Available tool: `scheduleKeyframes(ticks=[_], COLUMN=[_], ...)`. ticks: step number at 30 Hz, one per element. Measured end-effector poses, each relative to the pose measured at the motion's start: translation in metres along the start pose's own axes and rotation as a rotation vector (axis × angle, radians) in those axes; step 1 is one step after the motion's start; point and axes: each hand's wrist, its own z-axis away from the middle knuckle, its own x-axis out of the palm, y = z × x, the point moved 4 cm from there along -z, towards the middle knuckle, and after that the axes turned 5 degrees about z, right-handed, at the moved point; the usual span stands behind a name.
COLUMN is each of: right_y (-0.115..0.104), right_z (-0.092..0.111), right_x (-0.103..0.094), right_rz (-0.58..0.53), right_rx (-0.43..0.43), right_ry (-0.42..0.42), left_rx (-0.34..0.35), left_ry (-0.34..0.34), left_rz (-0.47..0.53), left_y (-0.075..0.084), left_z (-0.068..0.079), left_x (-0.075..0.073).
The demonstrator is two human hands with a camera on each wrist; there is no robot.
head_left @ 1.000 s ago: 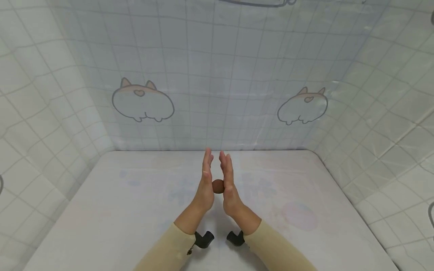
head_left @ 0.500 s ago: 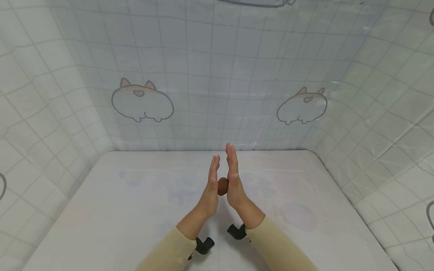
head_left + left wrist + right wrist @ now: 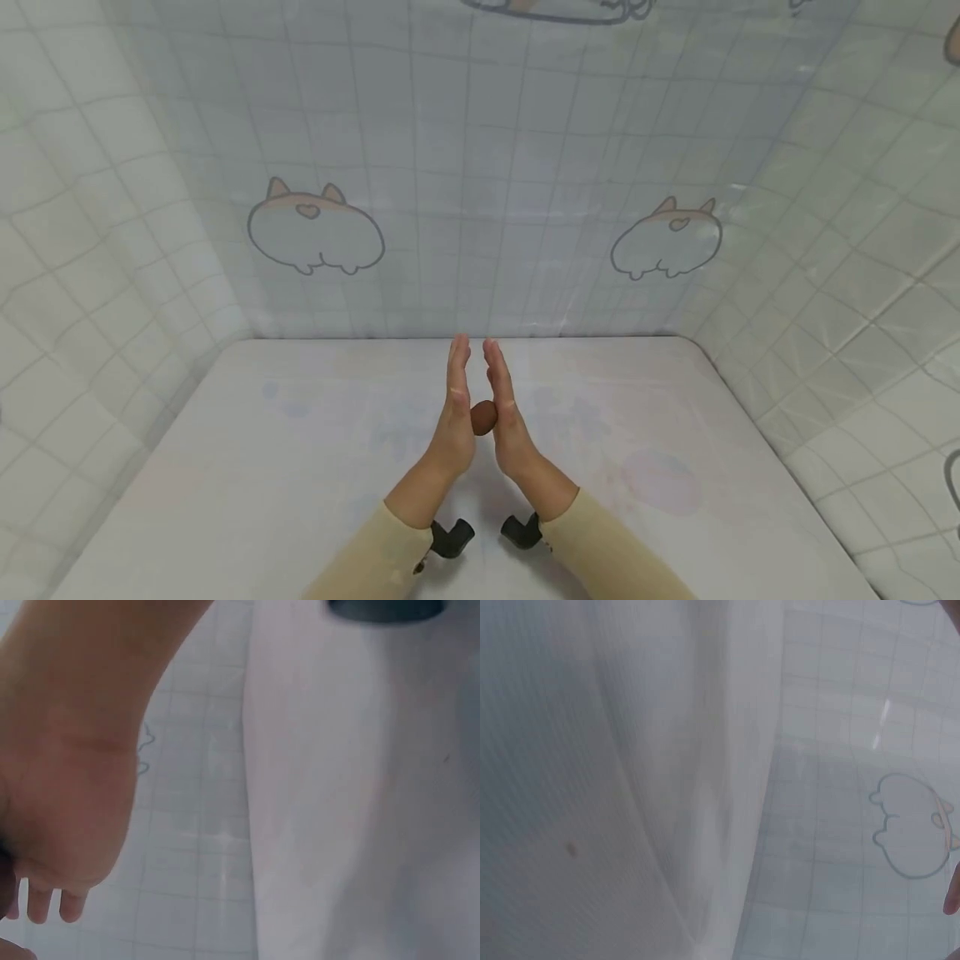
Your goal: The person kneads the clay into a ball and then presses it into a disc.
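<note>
A small brown ball of clay-like stuff (image 3: 483,417), slightly oval, sits between my two facing palms in the head view. My left hand (image 3: 453,417) presses it from the left with straight fingers pointing forward. From the other side my right hand (image 3: 511,421) does the same, its fingers straight too. Both hands are above the white table. In the left wrist view the left hand (image 3: 67,802) fills the left side, and a dark bit of the ball (image 3: 6,885) shows at the edge. Only a fingertip (image 3: 952,896) of the right hand enters the right wrist view.
The white table (image 3: 300,483) carries faint pastel prints. Around it hang white grid-patterned sheets (image 3: 480,208) with cartoon animal drawings, at the back and both sides. A black wrist camera (image 3: 452,538) sticks out under the left sleeve, another black camera (image 3: 521,531) under the right.
The palms slide against each other: the right hand went forward and then back, the left back and then forward. The ball turned between them, from round to a tilted oval.
</note>
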Motion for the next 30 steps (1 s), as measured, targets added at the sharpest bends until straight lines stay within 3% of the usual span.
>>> scheduleKeyframes(ticks=[5,10,13,17,21,25,30], right_y=[-0.005,-0.014,-0.019,-0.020,-0.016,-0.008,0.000], right_z=[0.005,0.005,0.003,-0.001,-0.005,-0.007,-0.006], right_x=[0.005,0.008,0.008,0.005,0.000,-0.003,-0.004], right_rz=[-0.004,-0.035,-0.020,0.020,0.075,0.111,0.081], right_rx=[-0.032,-0.117,-0.155,-0.143,-0.117,-0.094,-0.066], right_ry=[-0.015,-0.010,-0.003,0.014,0.023,0.032,0.029], left_rx=[-0.008,-0.044,-0.081,-0.125,-0.109,-0.050,-0.015], left_ry=[0.006,-0.001,-0.025,-0.085,-0.112,-0.116,-0.108], left_rz=[0.001,0.020,0.047,0.063,0.033,0.014,0.044], left_y=[-0.002,-0.009,-0.014,-0.019,-0.018,-0.013,-0.008], left_z=[-0.007,-0.008,-0.005,0.000,0.005,0.010,0.011], left_x=[-0.005,-0.007,-0.007,-0.001,0.004,0.007,0.007])
